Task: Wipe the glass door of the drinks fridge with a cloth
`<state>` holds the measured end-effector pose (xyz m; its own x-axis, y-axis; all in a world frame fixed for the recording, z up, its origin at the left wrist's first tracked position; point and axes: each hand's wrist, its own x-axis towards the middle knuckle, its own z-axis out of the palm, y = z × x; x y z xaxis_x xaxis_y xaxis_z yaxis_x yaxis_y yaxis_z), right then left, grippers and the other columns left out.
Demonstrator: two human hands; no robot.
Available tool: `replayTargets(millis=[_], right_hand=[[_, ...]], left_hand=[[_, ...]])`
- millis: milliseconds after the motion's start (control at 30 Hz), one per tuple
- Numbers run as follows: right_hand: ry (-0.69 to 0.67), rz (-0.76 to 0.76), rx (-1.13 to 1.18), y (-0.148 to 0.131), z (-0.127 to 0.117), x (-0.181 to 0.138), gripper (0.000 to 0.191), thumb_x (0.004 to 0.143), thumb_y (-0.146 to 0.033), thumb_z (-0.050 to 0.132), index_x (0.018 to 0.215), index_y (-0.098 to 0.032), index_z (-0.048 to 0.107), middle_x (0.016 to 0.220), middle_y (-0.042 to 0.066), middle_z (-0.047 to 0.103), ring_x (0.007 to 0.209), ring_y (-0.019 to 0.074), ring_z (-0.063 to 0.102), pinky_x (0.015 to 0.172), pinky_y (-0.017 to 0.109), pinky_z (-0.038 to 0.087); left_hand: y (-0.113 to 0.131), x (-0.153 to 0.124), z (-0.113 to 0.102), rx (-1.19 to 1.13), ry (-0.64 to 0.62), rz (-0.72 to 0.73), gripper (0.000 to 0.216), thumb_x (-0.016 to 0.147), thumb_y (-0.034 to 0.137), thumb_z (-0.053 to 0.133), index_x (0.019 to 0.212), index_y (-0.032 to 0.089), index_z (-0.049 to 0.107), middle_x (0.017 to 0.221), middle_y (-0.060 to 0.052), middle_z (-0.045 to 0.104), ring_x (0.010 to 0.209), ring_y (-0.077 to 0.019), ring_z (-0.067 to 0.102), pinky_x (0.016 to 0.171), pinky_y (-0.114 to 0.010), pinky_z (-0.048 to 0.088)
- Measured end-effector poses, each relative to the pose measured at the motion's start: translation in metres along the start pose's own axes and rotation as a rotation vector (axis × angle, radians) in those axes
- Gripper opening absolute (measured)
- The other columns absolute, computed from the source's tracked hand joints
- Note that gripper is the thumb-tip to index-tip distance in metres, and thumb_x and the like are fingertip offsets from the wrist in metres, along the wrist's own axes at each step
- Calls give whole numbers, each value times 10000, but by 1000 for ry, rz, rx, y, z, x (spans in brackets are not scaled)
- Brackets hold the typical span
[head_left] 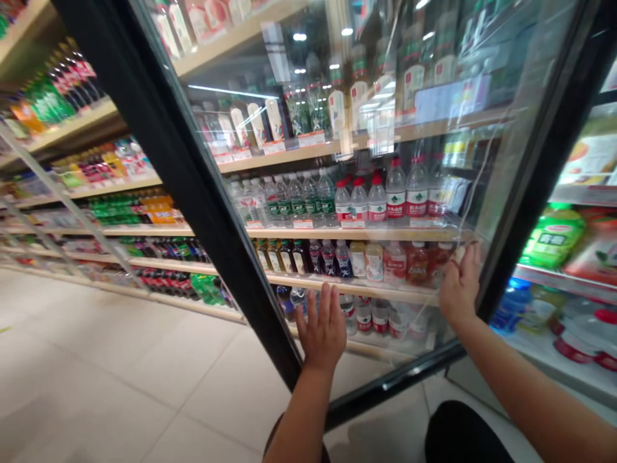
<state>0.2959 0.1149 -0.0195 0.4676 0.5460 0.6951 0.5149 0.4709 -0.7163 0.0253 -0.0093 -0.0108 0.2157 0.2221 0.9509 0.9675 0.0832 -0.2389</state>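
A glass cooler door [294,257] with a black frame [193,193] stands in front of me, swung open. My left hand [322,328] is raised at the glass in its lower part, fingers stretched out and holding nothing. Close to the door's right side, my right hand [460,289] is at the glass with its fingers bent together. A small pale piece [459,253] shows at its fingertips, too blurred to name. A thin white cord-like line [484,154] runs down to that hand; whether it lies on the glass or is a reflection, I cannot tell.
Through the glass, wooden shelves hold water bottles [377,199] and other drinks. More drink shelves [110,170] line the left side above a tiled floor [120,379]. At right, the cooler's shelves [569,276] hold bottles, including a green one [552,235]. My dark-clothed knee [463,434] is below.
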Motion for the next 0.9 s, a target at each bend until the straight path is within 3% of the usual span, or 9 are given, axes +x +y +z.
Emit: replayTargets(millis=[100,300,500,633,733,800,900], right_hand=[[-71,-257,11,-34,9,-3,616,971,-274,404,1558,-195,237,1643,114,198,1519,262,197,1234,542,198],[-186,-647,0,-67,27,-67,708,935,-102,456,1567,-268,183,1642,75,212,1523,288,177,1189,605,287],[-188,-800,66,-128,37,-40,724,912,-63,471,1560,-269,224,1602,78,323,1506,299,236,1183,597,317],[-211,-940,-12,-111,39,-69,726,906,-74,494,1563,-218,221,1536,112,434,1514,269,205,1216,531,284],[-357,-1082,-48,-88,34,-95,692,907,-78,501,1549,-191,268,1427,93,571,1505,228,235,1232,443,274],[-395,-1087,-59,-92,31,-91,687,911,-87,503,1547,-204,274,1425,85,575,1498,224,255,1224,435,286],[-300,-956,-46,-122,31,-62,707,922,-107,488,1561,-253,222,1532,90,445,1502,259,243,1199,511,309]], left_hand=[[0,1,-1,-1,0,1,494,930,203,521,1414,115,486,1290,-115,649,1499,-260,162,1245,-472,111],[2,0,-1,-1,7,-25,482,930,201,520,1408,147,497,1293,-96,648,1495,-233,171,1249,-454,96],[3,-1,1,-3,52,-15,536,943,200,502,1452,63,406,1294,-155,638,1484,-252,207,1237,-456,155],[1,2,-7,-11,50,-54,509,947,227,506,1426,66,449,1310,-167,627,1467,-233,285,1224,-423,206],[-5,11,-15,-22,65,-69,505,926,247,554,1415,138,487,1306,-124,641,1429,-213,365,1199,-394,264],[-9,20,-18,2,103,-65,534,908,263,590,1424,173,483,1325,-108,631,1443,-223,338,1185,-390,289],[-12,32,-16,41,89,-103,594,910,282,584,1469,171,417,1406,-123,561,1491,-261,219,1216,-446,218]])
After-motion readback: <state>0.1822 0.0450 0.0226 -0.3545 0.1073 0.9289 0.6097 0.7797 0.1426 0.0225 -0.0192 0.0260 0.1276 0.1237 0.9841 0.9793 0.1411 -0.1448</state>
